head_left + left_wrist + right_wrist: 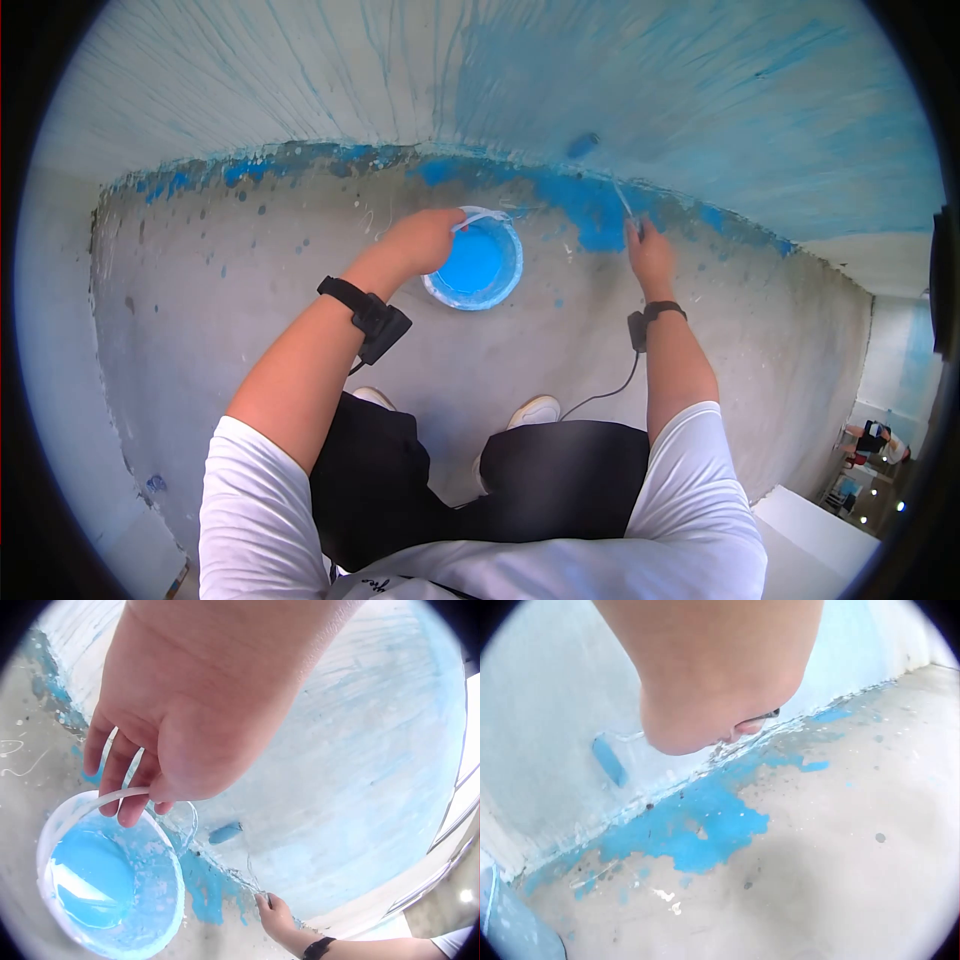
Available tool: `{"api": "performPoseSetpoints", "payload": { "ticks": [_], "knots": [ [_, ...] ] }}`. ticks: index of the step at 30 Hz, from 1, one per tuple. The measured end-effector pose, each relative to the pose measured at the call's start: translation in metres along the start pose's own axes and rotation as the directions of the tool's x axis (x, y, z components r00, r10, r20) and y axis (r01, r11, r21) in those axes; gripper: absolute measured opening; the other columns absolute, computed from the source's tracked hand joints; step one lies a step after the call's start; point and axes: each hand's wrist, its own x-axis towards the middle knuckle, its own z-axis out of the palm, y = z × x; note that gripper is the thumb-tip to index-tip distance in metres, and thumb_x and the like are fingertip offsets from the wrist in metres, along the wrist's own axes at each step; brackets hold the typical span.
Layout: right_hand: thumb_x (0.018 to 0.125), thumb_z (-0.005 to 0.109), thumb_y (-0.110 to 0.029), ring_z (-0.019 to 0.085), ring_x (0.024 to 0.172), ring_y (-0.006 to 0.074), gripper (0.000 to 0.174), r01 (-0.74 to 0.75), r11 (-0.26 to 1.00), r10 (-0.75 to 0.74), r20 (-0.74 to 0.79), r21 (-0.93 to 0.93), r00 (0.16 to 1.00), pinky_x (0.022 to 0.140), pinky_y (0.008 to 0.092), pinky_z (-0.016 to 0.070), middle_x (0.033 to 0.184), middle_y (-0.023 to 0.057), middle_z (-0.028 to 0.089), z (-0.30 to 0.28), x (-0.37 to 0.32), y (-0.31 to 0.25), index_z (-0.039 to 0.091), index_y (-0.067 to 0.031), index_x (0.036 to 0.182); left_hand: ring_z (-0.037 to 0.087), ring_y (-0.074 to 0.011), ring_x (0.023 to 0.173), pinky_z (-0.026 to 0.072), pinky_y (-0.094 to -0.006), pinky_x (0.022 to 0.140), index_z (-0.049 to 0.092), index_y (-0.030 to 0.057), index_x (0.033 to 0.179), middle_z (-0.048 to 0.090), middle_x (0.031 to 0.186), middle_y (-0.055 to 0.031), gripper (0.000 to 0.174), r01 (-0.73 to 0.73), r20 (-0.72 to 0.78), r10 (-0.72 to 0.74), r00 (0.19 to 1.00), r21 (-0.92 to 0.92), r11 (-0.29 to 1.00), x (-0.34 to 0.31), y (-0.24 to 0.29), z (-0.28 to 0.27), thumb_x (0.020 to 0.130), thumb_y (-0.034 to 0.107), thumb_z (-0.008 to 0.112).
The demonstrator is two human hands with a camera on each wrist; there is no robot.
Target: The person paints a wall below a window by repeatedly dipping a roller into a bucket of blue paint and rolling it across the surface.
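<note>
My left hand (425, 240) grips the thin white handle (124, 795) of a plastic bucket (516, 265) holding bright blue paint (470, 262). In the left wrist view the fingers curl under that handle, above the bucket's rim. To the right, my right hand (652, 262) holds a small paint roller (582, 146) by its grip. A thin frame runs from the grip to the blue roller sleeve (610, 762), which is at the lower part of the wall, just above the floor line. Most of the right fingers are hidden behind the hand in the right wrist view.
The wall (640, 80) is streaked light blue, more strongly on the right. Blue paint patches (600, 215) mark the grey floor (300, 290) along its base. My white shoes (535, 411) stand below the bucket. A cable (610, 393) hangs from the right wrist. Another person (885, 445) is at far right.
</note>
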Motion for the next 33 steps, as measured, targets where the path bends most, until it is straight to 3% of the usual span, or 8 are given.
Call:
{"api": "performPoseSetpoints", "payload": {
  "ticks": [8, 10, 14, 16, 19, 23, 28, 33],
  "knots": [
    [0.088, 0.061, -0.036, 0.059, 0.065, 0.0407, 0.034, 0.262, 0.925, -0.265, -0.027, 0.274, 0.964, 0.055, 0.0448, 0.0448, 0.065, 0.0193, 0.06, -0.035, 0.041, -0.147, 0.059, -0.0025, 0.095, 0.061, -0.0375, 0.094, 0.0481, -0.0439, 0.078, 0.061, 0.0117, 0.112, 0.065, 0.102, -0.0187, 0.027, -0.055, -0.022, 0.056, 0.998, 0.045, 0.998, -0.002, -0.006, 0.002, 0.09, 0.008, 0.046],
    [0.089, 0.06, -0.032, 0.059, 0.063, 0.0402, 0.032, 0.347, 0.827, -0.313, -0.151, 0.443, 0.938, 0.054, 0.0424, 0.0436, 0.063, 0.0206, 0.057, -0.055, 0.047, -0.181, 0.059, -0.0011, 0.096, 0.061, -0.0376, 0.095, 0.0484, -0.0435, 0.079, 0.061, 0.0118, 0.113, 0.065, 0.103, -0.0188, 0.028, -0.029, 0.003, 0.029, 1.0, 0.039, 0.999, -0.005, -0.004, 0.0, 0.09, 0.008, 0.046],
    [0.091, 0.059, -0.03, 0.058, 0.061, 0.04, 0.032, 0.354, 0.779, -0.294, -0.198, 0.518, 0.935, 0.053, 0.0405, 0.0425, 0.063, 0.0217, 0.056, -0.097, 0.047, -0.228, 0.059, 0.0005, 0.097, 0.06, -0.0378, 0.095, 0.0484, -0.0436, 0.08, 0.061, 0.0119, 0.114, 0.065, 0.103, -0.0186, 0.028, -0.021, 0.013, 0.02, 1.0, 0.013, 1.0, -0.007, -0.001, -0.003, 0.09, 0.008, 0.046],
    [0.092, 0.057, -0.031, 0.057, 0.06, 0.0407, 0.034, 0.204, 0.781, -0.178, -0.102, 0.59, 0.979, 0.052, 0.0404, 0.042, 0.063, 0.0228, 0.055, -0.104, 0.047, -0.236, 0.059, 0.0022, 0.099, 0.06, -0.0378, 0.095, 0.0482, -0.0438, 0.08, 0.061, 0.012, 0.114, 0.065, 0.103, -0.0187, 0.028, -0.043, 0.001, 0.043, 0.999, 0.033, 0.999, -0.006, -0.003, -0.001, 0.091, 0.008, 0.046],
    [0.093, 0.055, -0.031, 0.058, 0.063, 0.0422, 0.036, 0.214, 0.824, -0.165, -0.139, 0.524, 0.976, 0.054, 0.0432, 0.0426, 0.065, 0.0237, 0.056, -0.087, 0.052, -0.22, 0.058, 0.0036, 0.104, 0.06, -0.0377, 0.096, 0.048, -0.0442, 0.08, 0.061, 0.0121, 0.114, 0.065, 0.103, -0.0187, 0.028, -0.029, 0.019, 0.028, 0.999, 0.024, 0.999, -0.007, 0.0, -0.004, 0.091, 0.009, 0.046],
    [0.094, 0.053, -0.033, 0.059, 0.066, 0.0439, 0.04, 0.209, 0.876, -0.129, -0.207, 0.434, 0.97, 0.056, 0.0468, 0.0436, 0.068, 0.0244, 0.059, -0.027, 0.047, -0.154, 0.057, 0.0035, 0.109, 0.06, -0.0374, 0.096, 0.048, -0.0442, 0.08, 0.061, 0.0122, 0.114, 0.065, 0.104, -0.0185, 0.028, -0.033, 0.011, 0.033, 0.999, 0.013, 0.999, -0.008, 0.0, -0.003, 0.091, 0.009, 0.047],
    [0.095, 0.05, -0.037, 0.061, 0.069, 0.0442, 0.044, 0.083, 0.973, -0.057, -0.124, 0.215, 0.991, 0.058, 0.0495, 0.0447, 0.072, 0.0238, 0.062, -0.003, 0.032, -0.079, 0.055, 0.0019, 0.114, 0.06, -0.0368, 0.097, 0.048, -0.044, 0.08, 0.061, 0.0125, 0.115, 0.065, 0.105, -0.0176, 0.028, -0.021, 0.02, 0.02, 1.0, 0.04, 0.999, -0.006, -0.001, -0.002, 0.091, 0.01, 0.047],
    [0.095, 0.05, -0.036, 0.061, 0.069, 0.0431, 0.041, 0.023, 0.977, -0.01, -0.062, 0.21, 0.998, 0.057, 0.0488, 0.045, 0.072, 0.0238, 0.062, -0.007, 0.014, -0.049, 0.056, 0.0004, 0.113, 0.06, -0.0368, 0.098, 0.0479, -0.0441, 0.08, 0.061, 0.0124, 0.115, 0.065, 0.106, -0.0174, 0.028, -0.013, 0.028, 0.012, 1.0, 0.032, 0.999, -0.006, 0.003, -0.004, 0.091, 0.01, 0.047]
  ]
}}
